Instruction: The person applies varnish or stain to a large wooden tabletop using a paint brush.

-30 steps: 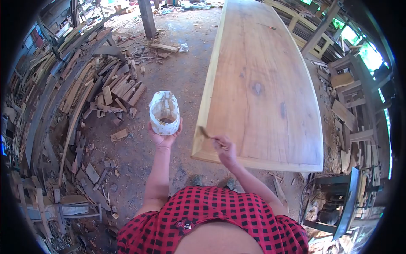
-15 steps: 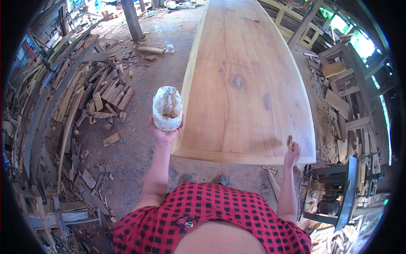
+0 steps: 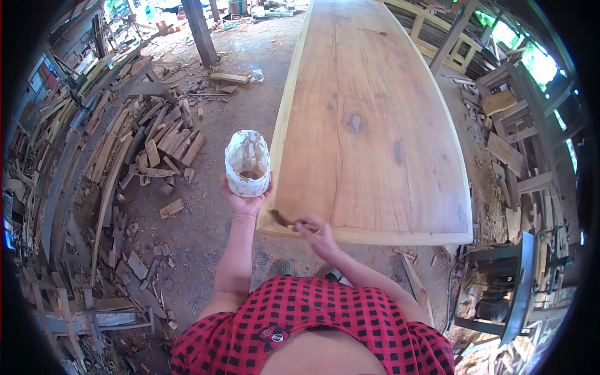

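A white container [image 3: 248,186] with brown streaks and some dark liquid at its bottom rests in my left hand [image 3: 245,204], whose fingers wrap round its base. My right hand [image 3: 317,236] grips a small brush [image 3: 282,219] by its handle. The bristles point left and lie at the near left corner of a long wooden tabletop [image 3: 369,169]. This top has a pale border, dark knots and a long crack line.
A screwdriver [image 3: 380,32] lies near the top's far end. Scrap wood [image 3: 178,140] is piled on the floor at left. A wooden post [image 3: 199,32] stands at the back left. Wooden frames [image 3: 531,181] and a metal-edged stand [image 3: 517,287] are on the right.
My right hand has swept left with the brush, from the near right part of the tabletop to its near left corner. My left hand still holds the container in nearly the same place.
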The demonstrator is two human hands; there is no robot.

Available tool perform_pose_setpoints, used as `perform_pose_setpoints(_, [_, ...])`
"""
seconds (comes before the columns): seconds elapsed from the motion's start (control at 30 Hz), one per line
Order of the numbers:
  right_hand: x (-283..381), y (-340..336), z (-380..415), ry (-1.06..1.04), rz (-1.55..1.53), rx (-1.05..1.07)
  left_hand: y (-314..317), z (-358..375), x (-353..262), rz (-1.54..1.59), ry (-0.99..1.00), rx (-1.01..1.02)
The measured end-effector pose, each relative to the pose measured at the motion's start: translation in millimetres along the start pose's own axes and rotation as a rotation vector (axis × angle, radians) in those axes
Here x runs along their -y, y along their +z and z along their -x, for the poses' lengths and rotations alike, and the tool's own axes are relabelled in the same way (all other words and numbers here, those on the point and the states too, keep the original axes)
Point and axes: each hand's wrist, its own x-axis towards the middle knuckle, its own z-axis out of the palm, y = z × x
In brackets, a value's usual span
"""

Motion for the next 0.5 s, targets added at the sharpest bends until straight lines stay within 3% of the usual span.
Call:
perform_pose_setpoints(0.07, [11.6,-21.5,5.8,0.343,-0.381,-0.252,-3.5,4.1,-1.5,0.028,0.008,-0.023])
perform_pose_setpoints(0.23, [2.8,-156.1,71.7,0.4,-0.18,-0.734,-8.6,0.8,-3.1,0.014,0.052,-0.039])
perform_pose_setpoints(0.3, [14.2,-199.7,97.8,0.322,-0.102,-1.041,-0.8,-0.2,-2.3,-0.002,0.052,-0.102])
perform_pose_setpoints(0.4, [2.2,-259.8,133.2,0.282,0.167,-1.114,-12.7,-8.5,-1.0,0.007,-0.012,-0.069])
perform_pose_setpoints(0.47, [12.6,-265.4,130.5,0.151,0.933,-1.221,-5.5,-9.7,2.2,0.003,-0.048,-0.043])
perform_pose_setpoints(0.5, [6.4,-264.4,127.6,0.227,0.917,-1.194,-2.0,-8.9,3.8,-0.001,-0.063,-0.031])
